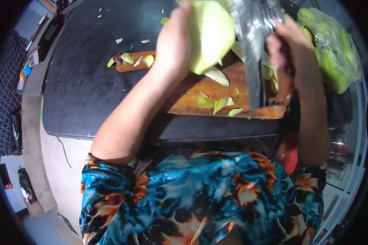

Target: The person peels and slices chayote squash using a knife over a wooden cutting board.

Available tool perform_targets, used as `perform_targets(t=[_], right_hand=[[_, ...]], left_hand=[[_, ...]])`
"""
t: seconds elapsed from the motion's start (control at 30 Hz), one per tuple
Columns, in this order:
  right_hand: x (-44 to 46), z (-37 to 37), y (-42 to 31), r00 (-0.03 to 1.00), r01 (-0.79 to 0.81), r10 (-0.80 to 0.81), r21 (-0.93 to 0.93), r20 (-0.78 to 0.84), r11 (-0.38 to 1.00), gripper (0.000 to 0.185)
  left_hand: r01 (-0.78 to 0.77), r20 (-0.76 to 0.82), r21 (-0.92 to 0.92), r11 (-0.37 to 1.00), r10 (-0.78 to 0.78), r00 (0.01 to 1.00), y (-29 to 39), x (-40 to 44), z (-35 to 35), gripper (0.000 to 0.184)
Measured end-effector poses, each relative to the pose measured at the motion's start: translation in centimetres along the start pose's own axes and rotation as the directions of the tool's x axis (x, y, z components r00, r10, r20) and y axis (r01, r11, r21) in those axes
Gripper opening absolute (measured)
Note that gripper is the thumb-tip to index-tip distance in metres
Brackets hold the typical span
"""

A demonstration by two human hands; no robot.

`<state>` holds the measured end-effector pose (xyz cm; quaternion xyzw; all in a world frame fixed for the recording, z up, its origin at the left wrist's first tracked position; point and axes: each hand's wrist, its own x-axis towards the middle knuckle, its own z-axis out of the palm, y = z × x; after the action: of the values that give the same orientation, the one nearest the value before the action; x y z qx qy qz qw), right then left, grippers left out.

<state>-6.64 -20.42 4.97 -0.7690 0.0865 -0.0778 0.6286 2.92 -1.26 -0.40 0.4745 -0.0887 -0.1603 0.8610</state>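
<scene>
My left hand (173, 41) is wrapped round the side of a large, smooth, pale green vegetable (212, 36), holding it up above the wooden cutting board (184, 98). In my right hand (288, 49) is a cleaver with a wooden handle (286, 89) and a broad metal blade (253, 61), smeared by motion. The blade is upright, just right of the vegetable; whether the two touch I cannot tell. Pale green shavings (221, 105) lie on the board, and a larger slice (217, 76) rests beneath the vegetable.
A clear plastic bag (333, 49) of yellow-green produce sits at the right of the dark table (81, 90). More scraps (127, 58) lie on the board's handle end, and a few bits are scattered across the tabletop. A ledge with small items (32, 59) stands at the left.
</scene>
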Motion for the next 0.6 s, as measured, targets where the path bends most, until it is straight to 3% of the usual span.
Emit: perform_targets(t=[0.1,0.17,0.2,0.23,0.27,0.3,0.37,0.4,0.47,0.57,0.6], right_hand=[[0.8,-3.4,0.1,0.963,0.263,-0.244,0.196,-0.118,0.945,0.030],[2.9,-8.1,6.4,0.966,0.104,-0.234,0.656,0.113,0.747,0.046],[1.7,-3.6,3.4,0.958,0.272,-0.288,0.362,-0.010,0.892,0.044],[0.5,1.0,0.4,0.932,0.340,-0.337,0.003,-0.132,0.940,0.042],[0.2,1.7,0.0,0.979,0.189,-0.178,0.133,-0.095,0.973,0.050],[1.4,2.9,1.2,0.940,0.320,-0.341,0.347,0.001,0.882,0.054],[-0.2,5.9,-0.9,0.980,0.036,-0.167,0.720,0.112,0.693,0.051],[-0.5,6.7,-1.8,0.992,0.040,-0.117,0.783,0.042,0.621,0.048],[-0.4,6.2,-1.0,0.974,-0.032,-0.147,0.750,0.171,0.661,0.046],[-0.3,5.4,-0.4,0.971,-0.114,-0.095,0.772,0.220,0.625,0.040],[-0.3,5.4,-0.3,0.980,-0.065,-0.114,0.805,0.162,0.589,0.038]], left_hand=[[-0.001,-0.007,-0.047,0.999,0.000,1.000,2.0,0.0,-0.1,0.046],[0.069,0.007,-0.143,0.987,-0.068,0.998,3.5,-1.0,1.3,0.048],[0.037,0.024,-0.134,0.990,-0.035,0.999,3.8,-1.2,2.0,0.048],[0.007,0.044,-0.126,0.992,-0.001,0.999,3.9,-1.4,2.7,0.048],[-0.024,0.065,-0.120,0.993,0.031,0.997,4.1,-1.6,3.5,0.048],[-0.044,0.072,-0.117,0.992,0.053,0.996,4.3,-1.9,4.4,0.048],[-0.162,0.029,-0.035,0.986,0.163,0.986,3.6,-1.9,5.9,0.048],[-0.215,0.002,0.011,0.977,0.215,0.977,3.4,-1.8,6.6,0.048],[-0.171,0.029,0.029,0.985,0.170,0.985,4.0,-2.0,7.6,0.049],[-0.165,0.125,0.039,0.986,0.159,0.979,3.0,-0.5,6.4,0.054],[-0.133,0.088,0.052,0.990,0.128,0.988,2.9,-0.7,6.1,0.044]])
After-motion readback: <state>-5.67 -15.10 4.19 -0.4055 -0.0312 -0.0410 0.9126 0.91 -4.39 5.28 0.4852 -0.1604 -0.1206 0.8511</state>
